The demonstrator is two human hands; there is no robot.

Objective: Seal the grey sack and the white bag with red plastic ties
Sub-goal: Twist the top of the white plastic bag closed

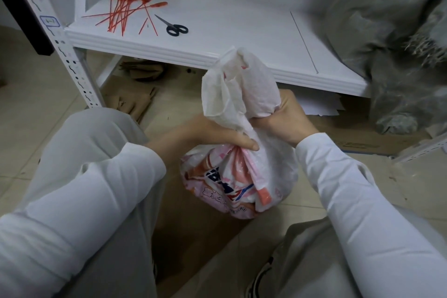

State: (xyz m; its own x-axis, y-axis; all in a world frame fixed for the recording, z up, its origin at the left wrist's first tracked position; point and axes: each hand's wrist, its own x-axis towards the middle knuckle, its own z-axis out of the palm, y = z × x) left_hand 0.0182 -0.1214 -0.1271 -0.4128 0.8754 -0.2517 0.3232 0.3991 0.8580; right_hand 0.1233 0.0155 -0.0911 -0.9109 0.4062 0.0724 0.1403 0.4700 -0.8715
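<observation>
Item 1. Two white sleeves and light grey trouser knees, nearest the camera, in front of the white shelf (242,38). Part of a dark shoe with white stripes (261,278) shows low between the knees.

Item 2. White bag (273,172), printed in pink, red and blue. It stands on the floor in front of the shelf's front edge, between the knees. Its body is rounded and full, and its mouth is gathered into a neck that rises upright, with the loose top flopping open just before the shelf edge.

Item 3. Left hand (212,135), grasping the bag at the base of the neck, thumb laid across the gathered folds.

Item 4. Right hand (287,116), clenched round the neck higher up, just above and to the right of the left hand.

Item 5. Flattened brown cardboard (362,138) on the tiled floor, below and in front of the shelf. White paper sheets (321,106) stick out from under the shelf's right part.

Item 6. White shelf, a low metal board carried by a perforated upright (72,65) at its left front corner.

Item 7. Red plastic ties (123,12), a loose crossed bundle lying on the shelf's left part. None is on the bag.

Item 8. Black-handled scissors (173,26), lying flat on the shelf just right of the ties.

Item 9. Grey sack (391,31), large and crumpled, at the shelf's right end, well apart from the white bag. Its frayed edge faces the right border.
</observation>
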